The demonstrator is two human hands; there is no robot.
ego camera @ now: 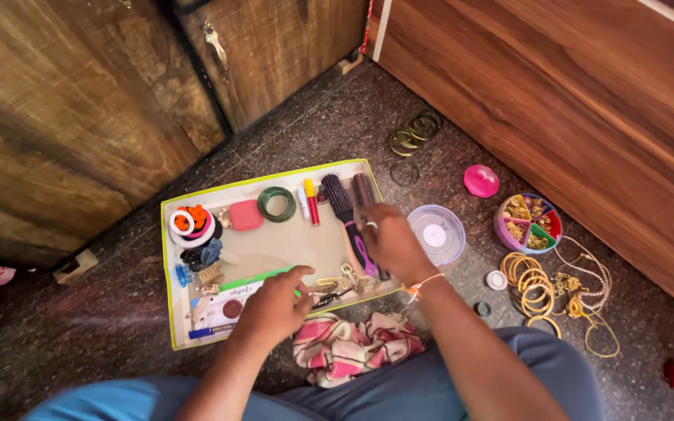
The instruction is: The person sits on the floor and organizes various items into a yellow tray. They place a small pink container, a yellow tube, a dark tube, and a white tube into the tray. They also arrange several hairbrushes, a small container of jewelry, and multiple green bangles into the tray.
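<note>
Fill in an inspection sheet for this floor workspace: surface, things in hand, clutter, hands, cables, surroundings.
Surface: dark speckled stone floor.
Things in hand: shallow tray with hairbrushes, green bangles, hair ties, clips.
Clutter: gold bangles, divided round box, pink lid, clear lid, striped cloth.
Hands: left hand at tray's near edge; right hand on a brush.
Cables: nothing seen.
Surroundings: wooden cabinets.

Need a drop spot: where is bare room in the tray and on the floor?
Free: shallow green-rimmed cardboard tray middle, between the pink square case and left hand; floor left of it. Crowded: tray edges, floor by the gold bangles.
</note>
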